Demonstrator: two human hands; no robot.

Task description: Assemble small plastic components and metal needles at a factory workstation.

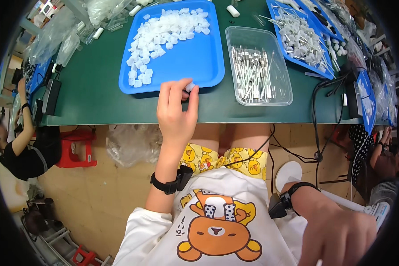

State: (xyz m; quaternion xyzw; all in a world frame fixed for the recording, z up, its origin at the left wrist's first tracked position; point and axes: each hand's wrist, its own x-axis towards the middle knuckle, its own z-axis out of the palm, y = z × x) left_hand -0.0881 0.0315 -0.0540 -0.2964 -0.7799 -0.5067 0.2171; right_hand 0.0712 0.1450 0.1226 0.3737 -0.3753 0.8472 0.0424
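My left hand [177, 111] is at the near rim of a blue tray [195, 62], pinching a small translucent white cap [190, 87] between thumb and fingers. Many similar caps [170, 24] are heaped in the far and left parts of that tray. My right hand [339, 232] is raised at the lower right, well away from the table, with its fingers curled. A small white tip [319, 262] shows beneath it at the picture's lower edge; what it belongs to is hidden.
Right of the tray, a clear plastic box [279, 95] holds thin rods with metallic parts. Another blue tray [314, 66] carries white sticks and caps. Black cables [317, 102] hang over the green table's [93, 111] front edge. Other people [29, 146] sit at both sides; a red stool [77, 148] stands left.
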